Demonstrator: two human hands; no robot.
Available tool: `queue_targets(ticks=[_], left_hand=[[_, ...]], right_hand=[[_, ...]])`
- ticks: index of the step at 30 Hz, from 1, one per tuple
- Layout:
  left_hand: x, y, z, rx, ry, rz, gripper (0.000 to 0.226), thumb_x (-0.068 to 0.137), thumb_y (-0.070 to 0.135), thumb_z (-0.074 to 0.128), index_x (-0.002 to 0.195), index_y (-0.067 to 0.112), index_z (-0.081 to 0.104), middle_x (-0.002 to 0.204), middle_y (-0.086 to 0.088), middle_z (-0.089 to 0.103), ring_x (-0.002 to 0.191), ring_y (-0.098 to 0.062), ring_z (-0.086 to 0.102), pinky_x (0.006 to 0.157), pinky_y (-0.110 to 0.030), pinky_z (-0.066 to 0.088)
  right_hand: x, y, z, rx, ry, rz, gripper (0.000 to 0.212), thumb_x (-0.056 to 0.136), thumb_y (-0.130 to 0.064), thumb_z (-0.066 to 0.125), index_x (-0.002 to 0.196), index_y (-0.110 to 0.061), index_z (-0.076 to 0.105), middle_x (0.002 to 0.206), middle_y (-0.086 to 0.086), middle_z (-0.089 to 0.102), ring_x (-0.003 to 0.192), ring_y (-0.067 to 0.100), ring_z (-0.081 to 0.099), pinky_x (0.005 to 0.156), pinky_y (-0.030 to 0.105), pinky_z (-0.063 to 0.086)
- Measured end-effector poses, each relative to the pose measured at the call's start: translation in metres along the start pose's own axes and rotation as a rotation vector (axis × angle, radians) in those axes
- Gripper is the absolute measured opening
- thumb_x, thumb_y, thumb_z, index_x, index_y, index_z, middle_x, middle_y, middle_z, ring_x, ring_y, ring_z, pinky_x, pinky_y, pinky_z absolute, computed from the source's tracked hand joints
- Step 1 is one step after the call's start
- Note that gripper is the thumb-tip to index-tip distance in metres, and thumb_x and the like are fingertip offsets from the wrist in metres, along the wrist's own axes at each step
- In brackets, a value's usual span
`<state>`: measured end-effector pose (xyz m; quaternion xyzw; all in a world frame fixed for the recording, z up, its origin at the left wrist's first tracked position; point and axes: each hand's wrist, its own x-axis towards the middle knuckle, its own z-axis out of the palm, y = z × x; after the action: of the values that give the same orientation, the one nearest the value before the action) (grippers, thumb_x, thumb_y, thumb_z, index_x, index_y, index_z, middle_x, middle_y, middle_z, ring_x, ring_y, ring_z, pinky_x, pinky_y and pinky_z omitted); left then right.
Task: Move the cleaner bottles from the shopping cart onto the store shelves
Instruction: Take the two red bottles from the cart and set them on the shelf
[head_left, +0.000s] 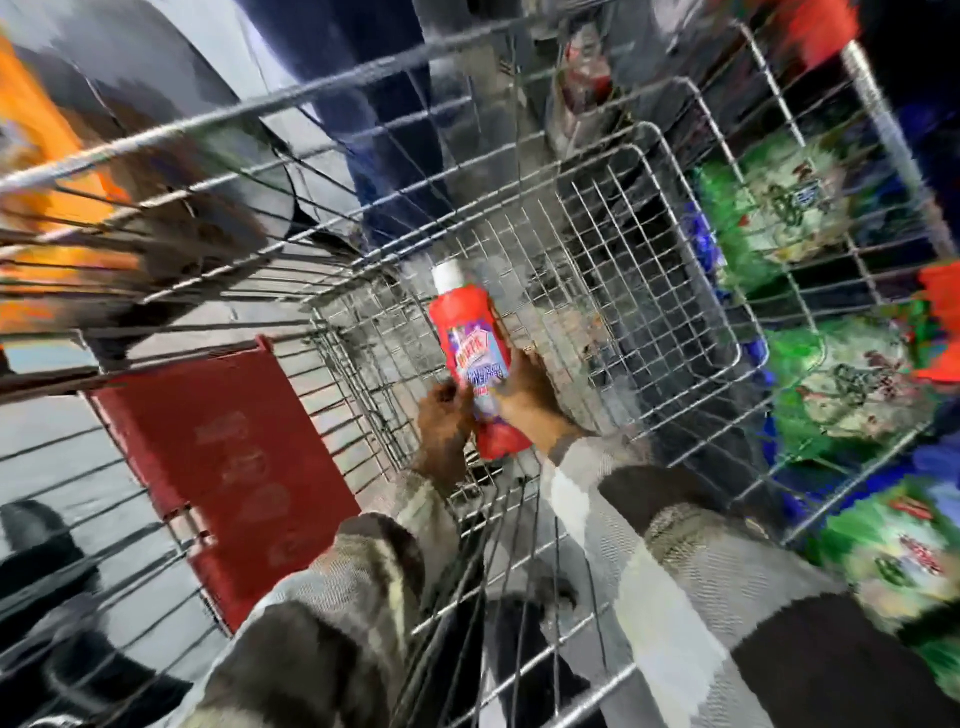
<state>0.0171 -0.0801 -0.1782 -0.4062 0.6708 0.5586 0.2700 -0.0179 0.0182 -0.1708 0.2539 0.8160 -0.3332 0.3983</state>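
A red cleaner bottle (470, 343) with a white cap and a blue-and-purple label is held inside the wire shopping cart (613, 223), cap pointing away from me. My left hand (441, 431) grips its lower left side. My right hand (524, 397) wraps its lower right side. Both sleeves are striped grey and brown. The view is blurred by motion, and I see no other bottle in the cart basket.
A red plastic flap (218, 467) of the cart's child seat lies at the lower left. Green and blue packaged goods (852, 384) fill shelves on the right. Orange items (41, 171) are smeared at the far left. Another person's dark trousers (395, 130) stand beyond the cart.
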Motion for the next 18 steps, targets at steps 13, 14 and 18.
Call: queue_targets(ticks=[13, 14, 18], left_hand=[[-0.079, 0.038, -0.031, -0.100, 0.146, 0.044, 0.036, 0.085, 0.019, 0.076, 0.113, -0.001, 0.068, 0.109, -0.025, 0.073, 0.092, -0.033, 0.074, 0.085, -0.053, 0.061], [-0.095, 0.049, -0.035, -0.105, 0.141, 0.081, 0.038, 0.084, 0.020, 0.078, 0.114, -0.001, 0.068, 0.109, -0.023, 0.073, 0.091, -0.030, 0.074, 0.083, -0.050, 0.062], [-0.168, 0.094, -0.053, -0.066, 0.068, 0.291, 0.038, 0.079, 0.031, 0.079, 0.106, 0.004, 0.074, 0.088, -0.010, 0.077, 0.066, -0.011, 0.071, 0.070, -0.035, 0.064]], right_hand=[[-0.082, -0.012, -0.056, 0.172, 0.038, -0.099, 0.038, 0.085, -0.013, 0.072, 0.123, -0.011, 0.068, 0.121, 0.012, 0.073, 0.105, 0.027, 0.071, 0.083, 0.027, 0.052], [-0.098, -0.013, -0.064, 0.211, 0.062, -0.120, 0.038, 0.085, -0.013, 0.072, 0.122, -0.012, 0.069, 0.119, 0.011, 0.074, 0.103, 0.026, 0.072, 0.083, 0.027, 0.053], [-0.171, -0.023, -0.099, 0.347, 0.161, -0.227, 0.038, 0.085, -0.015, 0.074, 0.122, -0.012, 0.068, 0.108, 0.004, 0.074, 0.087, 0.018, 0.067, 0.076, 0.026, 0.052]])
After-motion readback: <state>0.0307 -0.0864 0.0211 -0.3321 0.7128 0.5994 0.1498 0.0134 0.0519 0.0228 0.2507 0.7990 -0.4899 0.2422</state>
